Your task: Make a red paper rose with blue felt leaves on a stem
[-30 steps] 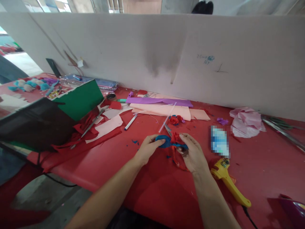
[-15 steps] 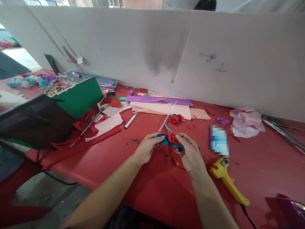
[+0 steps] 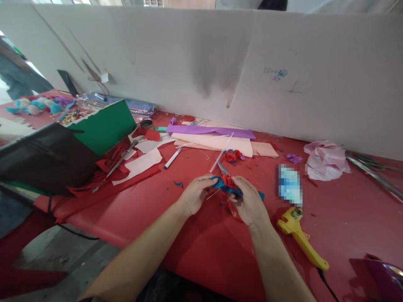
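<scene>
My left hand [image 3: 195, 193] and my right hand [image 3: 250, 203] meet over the middle of the red table [image 3: 346, 218]. Between them is a small red paper flower [image 3: 228, 181] with a blue paper strip [image 3: 234, 191] wound around it. Both hands pinch this piece, the left at the strip's left end, the right at its right side. A thin red wire or string [image 3: 233, 210] hangs below the right hand. Scissors [image 3: 222, 168] lie just behind the flower.
A yellow glue gun [image 3: 302, 240] lies right of my right hand, with a blurred packet [image 3: 290, 185] behind it. Pink and purple paper sheets [image 3: 217, 140], a pen [image 3: 172, 159], another small flower [image 3: 233, 156] and red scraps lie further back. A green and black board [image 3: 78, 142] stands left.
The hands have drawn closer together and the blue strip is wrapped tighter around the red flower, its loose end now trailing right. The view shifted slightly.
</scene>
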Available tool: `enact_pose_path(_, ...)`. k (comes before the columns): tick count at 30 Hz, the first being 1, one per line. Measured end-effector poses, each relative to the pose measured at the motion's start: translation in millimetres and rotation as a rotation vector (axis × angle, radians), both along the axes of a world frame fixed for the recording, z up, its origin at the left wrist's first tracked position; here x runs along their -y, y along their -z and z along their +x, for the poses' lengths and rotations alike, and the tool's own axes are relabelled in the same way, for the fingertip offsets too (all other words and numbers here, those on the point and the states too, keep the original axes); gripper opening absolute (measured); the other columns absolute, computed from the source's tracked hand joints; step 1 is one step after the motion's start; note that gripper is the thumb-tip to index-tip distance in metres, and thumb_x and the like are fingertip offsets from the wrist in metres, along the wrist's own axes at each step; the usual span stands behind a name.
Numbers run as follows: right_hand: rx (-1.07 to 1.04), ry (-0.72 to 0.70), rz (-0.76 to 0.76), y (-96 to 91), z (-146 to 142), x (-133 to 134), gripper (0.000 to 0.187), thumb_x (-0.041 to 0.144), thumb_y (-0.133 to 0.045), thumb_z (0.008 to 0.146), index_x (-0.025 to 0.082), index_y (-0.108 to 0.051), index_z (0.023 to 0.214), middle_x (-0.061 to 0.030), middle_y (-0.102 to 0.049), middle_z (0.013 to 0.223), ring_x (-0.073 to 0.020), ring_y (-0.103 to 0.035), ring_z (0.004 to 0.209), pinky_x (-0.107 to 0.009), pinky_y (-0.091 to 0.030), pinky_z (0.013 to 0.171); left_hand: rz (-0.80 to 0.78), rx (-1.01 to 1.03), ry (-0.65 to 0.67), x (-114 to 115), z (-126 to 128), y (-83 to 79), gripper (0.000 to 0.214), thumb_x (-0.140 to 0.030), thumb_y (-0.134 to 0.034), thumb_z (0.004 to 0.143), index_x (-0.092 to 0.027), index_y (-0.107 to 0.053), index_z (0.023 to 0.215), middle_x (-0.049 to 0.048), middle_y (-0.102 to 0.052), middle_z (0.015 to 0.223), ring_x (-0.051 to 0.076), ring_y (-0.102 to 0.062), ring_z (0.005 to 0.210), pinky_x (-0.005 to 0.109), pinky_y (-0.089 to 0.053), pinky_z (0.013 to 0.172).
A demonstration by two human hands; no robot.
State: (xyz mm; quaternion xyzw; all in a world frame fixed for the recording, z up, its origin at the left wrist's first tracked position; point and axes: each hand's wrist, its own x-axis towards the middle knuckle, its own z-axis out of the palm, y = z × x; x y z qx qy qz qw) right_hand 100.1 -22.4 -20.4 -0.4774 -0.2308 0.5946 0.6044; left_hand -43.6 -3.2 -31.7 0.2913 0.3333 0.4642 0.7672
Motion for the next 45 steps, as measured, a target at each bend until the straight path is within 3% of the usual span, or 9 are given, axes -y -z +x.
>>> enact_pose_path(3,0.006,-0.003,-0.005,0.1,-0.2,-0.5,0.02,0.031,-0.079,0.058,0.019,-0.065,0.065,0.0045,-0.056,0.06,-0.0063,-0.042,0.047,-0.018,-0.029,0.037,0.014,-0.025,0.009,0.1,-0.8,-2.6,0.013,-0.026,-0.072,0.069,-0.016,-0.069,0.076,0.0044,-0.065,0.083,0.016,-0.058,0.079,0.027,-0.043,0.08)
enact_pose_path(8,0.0,0.016,-0.012,-0.7,1.6,-0.7,0.02,0.032,-0.078,0.06,0.018,-0.065,0.065,0.0041,-0.057,0.059,-0.0061,-0.041,0.045,-0.018,-0.029,0.036,0.073,0.003,0.035,-1.3,-5.8,-6.0,0.029,-0.039,-0.065,0.077,-0.02,-0.067,0.099,0.0038,-0.062,0.096,0.013,-0.057,0.079,0.026,-0.045,0.074)
enact_pose_path(11,-0.008,0.019,-0.013,-0.4,3.5,-1.1,0.018,0.031,-0.077,0.061,0.018,-0.065,0.065,0.0037,-0.057,0.059,-0.006,-0.043,0.045,-0.018,-0.029,0.036,0.071,-0.112,-0.033,-1.1,-8.6,-5.0,0.025,-0.03,-0.073,0.069,-0.019,-0.065,0.09,0.0026,-0.061,0.093,0.013,-0.057,0.08,0.026,-0.045,0.073)
enact_pose_path(16,-0.01,0.027,0.004,-1.0,3.1,-1.1,0.019,0.031,-0.077,0.062,0.017,-0.064,0.064,0.0042,-0.056,0.058,-0.0056,-0.043,0.044,-0.017,-0.03,0.037,0.146,-0.391,0.119,3.4,-8.7,-7.9,0.022,-0.027,-0.075,0.065,-0.014,-0.066,0.081,0.0032,-0.064,0.077,0.014,-0.058,0.071,0.028,-0.044,0.072)
enact_pose_path(18,-0.011,0.046,0.009,-1.8,1.9,-0.7,0.021,0.031,-0.078,0.061,0.017,-0.063,0.065,0.0045,-0.056,0.061,-0.0054,-0.045,0.046,-0.017,-0.03,0.037,0.207,-0.465,0.109,4.5,-7.8,-9.2,0.018,-0.028,-0.073,0.067,-0.013,-0.066,0.074,0.0019,-0.063,0.069,0.013,-0.056,0.066,0.028,-0.044,0.071)
enact_pose_path(23,0.015,0.023,0.059,-8.2,-0.7,1.4,0.024,0.036,-0.079,0.063,0.019,-0.064,0.071,0.0053,-0.057,0.061,-0.0056,-0.046,0.047,-0.017,-0.033,0.039,0.265,-0.447,0.061,3.0,-6.0,-7.2,0.01,-0.023,-0.068,0.068,-0.015,-0.064,0.072,-0.0003,-0.062,0.067,0.012,-0.057,0.064,0.026,-0.042,0.069)
enact_pose_path(27,-0.034,-0.021,0.071,-13.6,-1.0,3.6,0.036,0.052,-0.064,0.073,0.02,-0.064,0.088,0.0023,-0.061,0.062,-0.0084,-0.047,0.044,-0.02,-0.034,0.039,0.288,-0.419,-0.001,2.8,-5.0,-6.7,0.005,-0.019,-0.065,0.068,-0.015,-0.062,0.069,-0.0009,-0.06,0.064,0.012,-0.055,0.063,0.025,-0.042,0.068)
enact_pose_path(34,0.048,-0.017,0.03,-9.1,-0.3,5.1,0.032,0.021,-0.07,0.061,0.022,-0.058,0.091,0.0055,-0.062,0.058,-0.0069,-0.046,0.039,-0.018,-0.032,0.039,0.167,-0.359,-0.078,4.2,-2.7,-3.7,0.01,-0.022,-0.07,0.064,-0.015,-0.063,0.068,0.0003,-0.061,0.065,0.013,-0.054,0.064,0.027,-0.04,0.067)
enact_pose_path(45,-0.158,0.001,0.031,-10.3,1.9,3.9,0.031,0.014,-0.073,0.057,0.019,-0.062,0.086,0.0025,-0.064,0.066,-0.0063,-0.05,0.044,-0.018,-0.035,0.04,0.179,-0.375,-0.059,5.9,0.0,-2.0,0.011,-0.021,-0.069,0.063,-0.015,-0.063,0.07,-0.001,-0.057,0.064,0.012,-0.048,0.063,0.027,-0.038,0.068)
